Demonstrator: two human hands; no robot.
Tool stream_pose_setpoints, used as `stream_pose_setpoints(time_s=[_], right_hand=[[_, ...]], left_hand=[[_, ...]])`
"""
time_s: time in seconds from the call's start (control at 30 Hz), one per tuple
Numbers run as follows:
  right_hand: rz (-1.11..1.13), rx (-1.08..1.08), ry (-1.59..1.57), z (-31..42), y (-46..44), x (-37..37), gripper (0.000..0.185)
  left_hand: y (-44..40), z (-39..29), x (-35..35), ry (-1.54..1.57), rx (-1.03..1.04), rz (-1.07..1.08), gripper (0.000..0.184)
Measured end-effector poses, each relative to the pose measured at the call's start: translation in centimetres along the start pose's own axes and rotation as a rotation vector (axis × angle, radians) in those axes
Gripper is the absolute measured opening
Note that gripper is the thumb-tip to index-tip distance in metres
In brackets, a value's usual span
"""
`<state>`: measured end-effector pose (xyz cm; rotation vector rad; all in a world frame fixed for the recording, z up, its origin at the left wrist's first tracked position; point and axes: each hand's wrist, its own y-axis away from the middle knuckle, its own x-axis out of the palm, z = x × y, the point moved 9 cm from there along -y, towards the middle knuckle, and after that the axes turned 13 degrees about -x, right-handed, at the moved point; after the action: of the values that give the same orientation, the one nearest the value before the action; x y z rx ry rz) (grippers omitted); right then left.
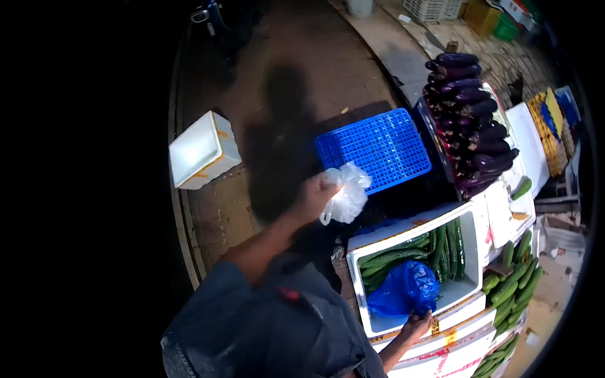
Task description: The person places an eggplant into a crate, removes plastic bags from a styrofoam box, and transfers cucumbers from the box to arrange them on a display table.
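White foam box (472,252) in front of the person, with dark green cucumbers (449,249) inside; blue plastic bag (403,286) sits bunched on top, toward the box's near side, covering part of them. Blue slatted crate (384,148) just beyond the box. Eggplants (472,120) heaped to the right of the crate, lighter green cucumbers (517,286) piled right of the foam box. Second foam box (200,151) off to the left on the pavement, well apart. White crate (435,9) and green container (506,28) at the far right top.

Foam box walls stand up around the blue bag; crate and eggplants crowd the far side and right. Freest room is left: bare pavement (309,44) between the second foam box and the blue crate, partly in shadow.

Left hand (317,196) is up in the air near the crate's near corner, fingers closed around a crumpled clear plastic bag (348,198), which bulges out past them and overlaps the crate in view. Right hand (421,323) is at the foam box's near rim, fingertips pinching the gathered edge of the blue plastic bag; thumb placement can't be made out.
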<state>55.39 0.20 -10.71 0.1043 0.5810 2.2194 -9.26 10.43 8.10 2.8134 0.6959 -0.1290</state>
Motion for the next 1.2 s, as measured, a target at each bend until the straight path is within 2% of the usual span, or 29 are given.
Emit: stream_pose_setpoints(time_s=[0.03, 0.07, 0.13, 0.2, 0.27, 0.37, 0.4, 0.43, 0.5, 0.53, 0.6, 0.63, 0.67, 0.73, 0.8, 0.87, 1.03, 1.13, 1.17, 1.2], right_hand=[[0.022, 0.002, 0.006, -0.8, -0.1, 0.0, 0.039], [0.045, 0.009, 0.012, -1.5, -0.4, -0.3, 0.040], [0.080, 0.022, 0.022, -2.3, 0.3, -0.3, 0.040], [0.032, 0.040, 0.012, -2.9, 1.0, -1.0, 0.034], [0.018, 0.044, -0.032, -3.6, 0.5, -1.8, 0.030], [0.053, -0.009, -0.017, -3.9, 1.2, -2.8, 0.027], [0.059, -0.020, -0.010, -4.1, 0.9, -3.1, 0.028], [0.090, -0.034, -0.026, -4.3, 1.3, -3.2, 0.030], [-0.021, -0.074, -0.024, -2.7, 4.4, -1.9, 0.018], [-0.079, -0.094, -0.024, -2.1, 6.5, -1.3, 0.017], [-0.035, -0.137, -0.013, -2.9, 5.9, -2.4, 0.024], [-0.044, -0.146, -0.014, -3.1, 6.0, -2.7, 0.024], [-0.057, -0.158, -0.015, -3.3, 6.2, -2.8, 0.024], [-0.083, -0.166, -0.017, -3.5, 7.0, -2.8, 0.025], [-0.100, -0.164, -0.023, -4.0, 8.1, -2.5, 0.026], [-0.121, -0.155, -0.028, -4.9, 9.2, -1.9, 0.027], [-0.147, -0.109, -0.058, -6.8, 10.1, -1.1, 0.029], [-0.167, -0.079, -0.083, -7.8, 10.1, -1.2, 0.031], [-0.173, -0.075, -0.088, -8.1, 9.9, -1.2, 0.031], [-0.177, -0.063, -0.093, -8.3, 9.7, -1.7, 0.032]], left_hand=[[0.8, 0.0, -2.1, -0.029, 0.039, -0.073, 0.018], [1.3, 2.4, -4.3, -0.016, -0.185, -0.105, 0.019], [1.0, 12.1, -9.0, -0.017, -0.175, -0.160, 0.023], [2.3, 15.7, -13.9, 0.071, -0.109, -0.298, 0.019], [2.8, 22.4, -20.5, -0.009, -0.322, -0.504, 0.017], [6.4, 19.3, -26.0, -0.032, -0.434, -0.622, 0.018], [6.0, 24.4, -29.3, 0.015, -0.414, -0.635, 0.022], [6.6, 25.5, -31.9, -0.003, -0.457, -0.686, 0.022], [7.4, 29.0, -36.5, 0.074, -0.480, -0.758, 0.026], [7.8, 32.2, -39.8, 0.085, -0.514, -0.781, 0.039], [8.7, 34.7, -45.2, 0.051, -0.566, -0.892, 0.044], [9.4, 31.2, -46.5, -0.023, -0.638, -0.870, 0.048], [9.0, 31.6, -49.0, 0.031, -0.595, -0.873, 0.049], [8.4, 29.8, -54.5, -0.122, -0.548, -0.896, 0.047], [7.6, 27.1, -59.4, -0.020, -0.464, -0.921, 0.044], [6.8, 24.7, -65.1, -0.215, -0.369, -1.101, 0.044], [4.8, 20.0, -75.3, -0.224, -0.441, -1.059, 0.046], [3.1, 20.3, -78.5, 0.060, -0.423, -0.898, 0.060], [4.1, 19.4, -79.3, -0.115, -0.391, -1.039, 0.070], [4.4, 20.4, -80.6, -0.106, -0.439, -1.044, 0.071]])
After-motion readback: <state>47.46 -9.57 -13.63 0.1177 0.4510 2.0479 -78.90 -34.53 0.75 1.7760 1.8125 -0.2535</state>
